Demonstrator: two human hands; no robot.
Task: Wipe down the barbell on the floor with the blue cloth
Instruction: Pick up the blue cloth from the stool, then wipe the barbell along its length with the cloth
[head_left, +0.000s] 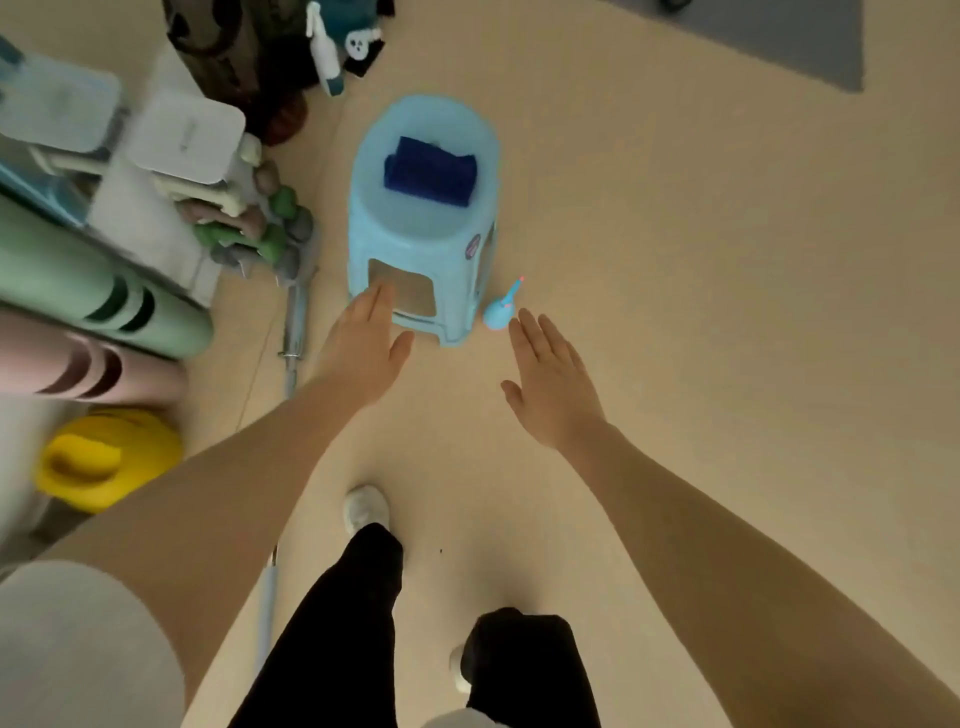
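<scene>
A folded dark blue cloth (430, 170) lies on the seat of a light blue plastic stool (423, 244) on the floor ahead of me. The barbell (294, 327), a thin metal bar, lies on the floor left of the stool and runs toward me; my left arm hides its middle, and a pale stretch of it shows lower down. My left hand (363, 348) is flat and open, just in front of the stool's near leg. My right hand (553, 382) is also flat and open, to the right of the stool. Neither hand holds anything.
A small blue spray bottle (500, 312) stands at the stool's right foot. Several dumbbells (260, 228) are piled at the left, with rolled mats (98, 291), a yellow object (104, 457) and white boxes (182, 137). A grey mat (769, 36) lies far right. My feet stand below.
</scene>
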